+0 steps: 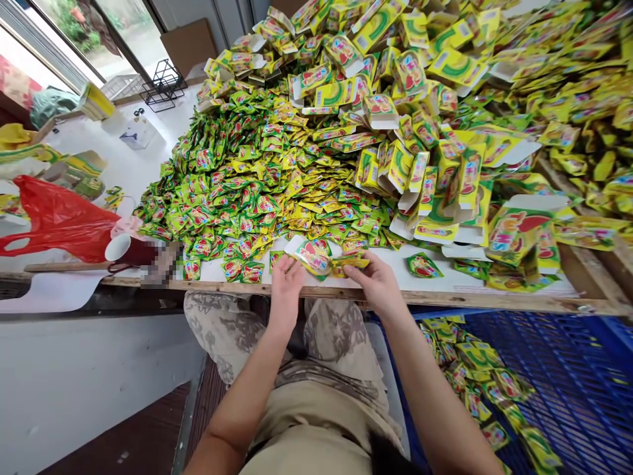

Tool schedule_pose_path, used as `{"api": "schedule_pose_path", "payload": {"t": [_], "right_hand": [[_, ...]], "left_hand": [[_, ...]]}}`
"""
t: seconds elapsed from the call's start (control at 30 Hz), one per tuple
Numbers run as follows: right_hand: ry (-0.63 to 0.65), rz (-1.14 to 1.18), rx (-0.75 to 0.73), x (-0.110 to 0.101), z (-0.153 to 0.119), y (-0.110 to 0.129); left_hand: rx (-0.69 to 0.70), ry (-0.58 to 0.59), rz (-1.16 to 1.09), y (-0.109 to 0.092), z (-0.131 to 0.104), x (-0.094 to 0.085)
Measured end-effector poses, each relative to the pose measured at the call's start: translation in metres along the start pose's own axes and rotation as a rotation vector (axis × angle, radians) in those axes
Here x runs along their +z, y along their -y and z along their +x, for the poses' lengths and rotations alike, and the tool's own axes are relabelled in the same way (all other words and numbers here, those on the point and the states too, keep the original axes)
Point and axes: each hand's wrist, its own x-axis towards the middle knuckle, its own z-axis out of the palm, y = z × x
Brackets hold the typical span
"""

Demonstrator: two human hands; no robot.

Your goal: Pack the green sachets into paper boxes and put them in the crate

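At the table's front edge, my left hand (287,284) has its fingers curled at the left side of an opened small box (315,255) with a white flap; whether the fingers grip it is hard to see. My right hand (378,280) pinches yellow-green packets (349,264) between thumb and fingers, just right of the box. Beyond both hands rises a large heap of green and yellow packets (247,178). A single green packet (424,265) lies on the white surface to the right of my right hand.
Yellow cartons (395,165) are piled at the back right. A blue crate (558,376) with packets is below right. A dark red mug (133,251), a red plastic bag (64,221) and a black wire rack (164,86) are on the left. Wooden edging (445,300) runs along the front.
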Motion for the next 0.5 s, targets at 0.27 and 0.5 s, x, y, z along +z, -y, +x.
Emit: {"api": "schedule_pose_path", "payload": {"t": [0.27,0.5], "right_hand": [[0.163,-0.272,0.048,-0.004,0.030,-0.012],[0.294,-0.148,0.016,0.003,0.014,0.000]], "left_hand": [[-0.171,0.040,-0.019,-0.008,0.024,-0.001],[0.112,0.131,0.172,-0.003,0.037,0.007]]}}
